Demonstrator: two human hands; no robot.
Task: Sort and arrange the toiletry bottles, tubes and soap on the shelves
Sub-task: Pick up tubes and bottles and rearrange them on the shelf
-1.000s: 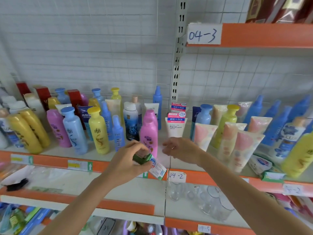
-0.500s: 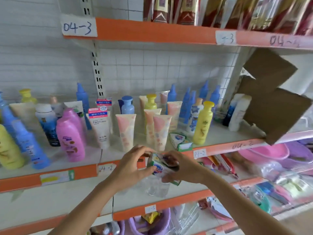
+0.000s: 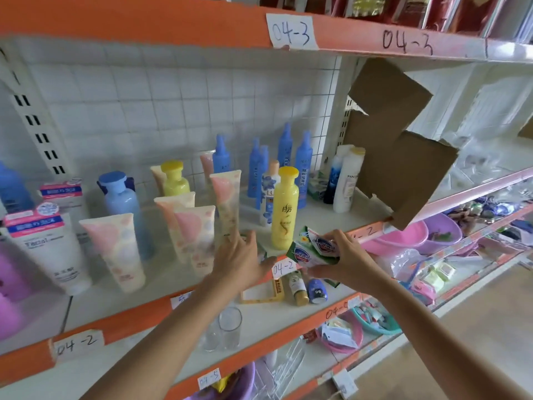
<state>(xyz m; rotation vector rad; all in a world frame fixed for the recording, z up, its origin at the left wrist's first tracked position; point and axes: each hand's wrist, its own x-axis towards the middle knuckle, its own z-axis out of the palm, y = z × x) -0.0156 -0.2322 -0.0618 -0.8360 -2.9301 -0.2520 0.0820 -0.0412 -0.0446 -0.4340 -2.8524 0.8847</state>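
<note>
Soap packs [image 3: 313,249], crinkly wrap, in right hand [image 3: 347,259].

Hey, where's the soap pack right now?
The soap pack is in the right hand, held at the front edge of the 04-2 shelf, just right of the tall yellow bottle.

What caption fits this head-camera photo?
Right hand grips soap packets; open left hand reaches toward pink tubes on the toiletry shelf.

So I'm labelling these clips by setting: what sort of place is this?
Probably a small shop or stockroom: orange-edged shelves bear handwritten "04-2" tags, toiletries stand in repeated rows like the blue bottles, and plastic basins are stocked nearby.
</note>
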